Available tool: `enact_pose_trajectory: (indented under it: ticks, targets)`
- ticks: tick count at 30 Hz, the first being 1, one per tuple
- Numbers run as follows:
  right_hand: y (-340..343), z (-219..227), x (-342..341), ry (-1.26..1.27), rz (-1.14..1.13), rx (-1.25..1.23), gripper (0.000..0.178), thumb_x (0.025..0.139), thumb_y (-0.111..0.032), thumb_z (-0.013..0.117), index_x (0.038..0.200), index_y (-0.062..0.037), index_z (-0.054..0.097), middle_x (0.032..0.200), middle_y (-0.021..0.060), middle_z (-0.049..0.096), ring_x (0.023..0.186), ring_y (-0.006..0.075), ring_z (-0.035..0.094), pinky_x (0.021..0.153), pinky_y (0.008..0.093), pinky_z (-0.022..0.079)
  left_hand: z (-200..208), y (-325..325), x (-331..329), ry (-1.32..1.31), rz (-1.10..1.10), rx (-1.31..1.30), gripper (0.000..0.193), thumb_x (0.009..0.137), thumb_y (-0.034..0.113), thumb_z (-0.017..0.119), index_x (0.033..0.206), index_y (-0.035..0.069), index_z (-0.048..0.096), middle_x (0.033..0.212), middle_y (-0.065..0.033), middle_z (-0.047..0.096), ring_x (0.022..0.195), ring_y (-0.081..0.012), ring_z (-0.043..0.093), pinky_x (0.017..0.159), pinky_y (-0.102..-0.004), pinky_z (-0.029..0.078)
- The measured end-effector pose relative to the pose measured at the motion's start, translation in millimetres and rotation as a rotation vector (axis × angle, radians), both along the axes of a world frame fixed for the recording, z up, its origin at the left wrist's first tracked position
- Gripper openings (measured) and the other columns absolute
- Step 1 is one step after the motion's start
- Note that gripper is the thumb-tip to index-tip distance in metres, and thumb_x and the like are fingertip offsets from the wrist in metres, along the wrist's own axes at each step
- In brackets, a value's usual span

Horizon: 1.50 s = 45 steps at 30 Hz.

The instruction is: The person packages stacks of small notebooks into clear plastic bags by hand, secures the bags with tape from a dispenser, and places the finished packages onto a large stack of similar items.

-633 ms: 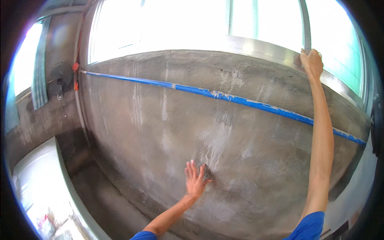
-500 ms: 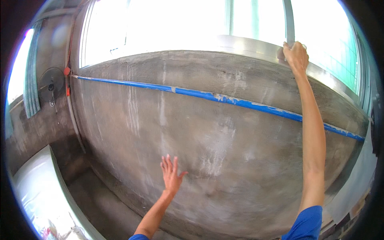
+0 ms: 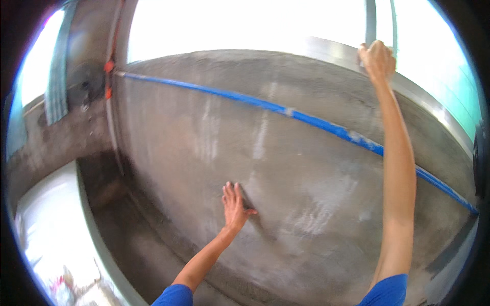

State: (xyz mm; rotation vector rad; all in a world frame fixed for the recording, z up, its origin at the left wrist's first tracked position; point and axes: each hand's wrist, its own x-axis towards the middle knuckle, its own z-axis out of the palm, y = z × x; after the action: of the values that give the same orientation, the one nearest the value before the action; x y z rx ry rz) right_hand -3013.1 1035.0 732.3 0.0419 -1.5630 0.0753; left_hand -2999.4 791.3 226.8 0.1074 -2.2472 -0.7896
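Observation:
High on the right, my right hand (image 3: 378, 62) is closed around the lower part of an upright metal window frame (image 3: 370, 23). That arm reaches up, fully stretched, across the blue pipe. My left hand (image 3: 236, 208) is lower, near the middle, with fingers extended against the rough grey wall (image 3: 316, 173). A dark shadow lies right beside it; whether the palm presses flat on the wall, I cannot tell. Behind the right hand the window panes are bright, and a shiny metal sill strip (image 3: 332, 48) runs beneath them.
A blue pipe (image 3: 245, 100) with worn paint crosses the wall below the window. At the left corner are a vertical pipe with a red fitting (image 3: 109, 66), a round dark fan (image 3: 86, 84) and a striped curtain (image 3: 57, 89). A white plastic-covered surface (image 3: 56, 214) stands lower left.
The view has turned left. My right hand and the window frame it grips have shifted left relative to the wall, and another upright now shows right of the hand. My left hand also moved left along the wall.

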Motion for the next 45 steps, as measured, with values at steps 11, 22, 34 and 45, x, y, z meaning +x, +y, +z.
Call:
enact_pose_trajectory:
  ticks: [11, 22, 34, 45]
  targets:
    - [-54, 11, -16, -0.094, 0.025, -0.113, 0.029, 0.075, -0.019, 0.062, 0.051, -0.0089, 0.049, 0.052, 0.0069, 0.055, 0.063, 0.0231, 0.061, 0.043, 0.0355, 0.041, -12, -10, -6, 0.088, -0.077, -0.081, 0.124, 0.058, 0.037, 0.083, 0.150, 0.007, 0.006, 0.153, -0.0280, 0.002, 0.141, -0.0471, 0.008, 0.110, -0.0590, 0.020]
    - [-111, 12, -35, -0.107, -0.016, -0.130, 0.022, 0.076, -0.021, 0.064, 0.062, -0.0050, 0.061, 0.067, 0.0143, 0.064, 0.077, 0.0289, 0.065, 0.054, 0.0401, 0.051, -11, -8, -10, 0.102, -0.127, -0.097, 0.124, 0.059, 0.037, 0.084, 0.149, 0.003, 0.006, 0.151, -0.0324, 0.001, 0.140, -0.0507, 0.007, 0.112, -0.0575, 0.018]
    - [-233, 9, -82, 0.010, 0.129, -0.082, 0.026, 0.080, -0.026, 0.066, 0.086, -0.0015, 0.071, 0.093, 0.0260, 0.066, 0.093, 0.0374, 0.065, 0.067, 0.0461, 0.055, -15, -18, -11, 0.172, -0.192, -0.103, 0.116, 0.064, 0.043, 0.079, 0.149, 0.003, 0.011, 0.149, -0.0358, 0.004, 0.135, -0.0576, 0.012, 0.106, -0.0598, 0.026]
    - [-377, 6, -118, -0.067, 0.242, 0.007, 0.017, 0.081, -0.015, 0.063, 0.082, 0.0008, 0.071, 0.088, 0.0235, 0.067, 0.091, 0.0348, 0.065, 0.065, 0.0407, 0.056, -21, -73, 4, 0.164, -0.453, -0.223, 0.083, 0.085, 0.035, 0.066, 0.149, 0.011, 0.019, 0.153, -0.0264, 0.010, 0.136, -0.0547, 0.015, 0.105, -0.0610, 0.027]
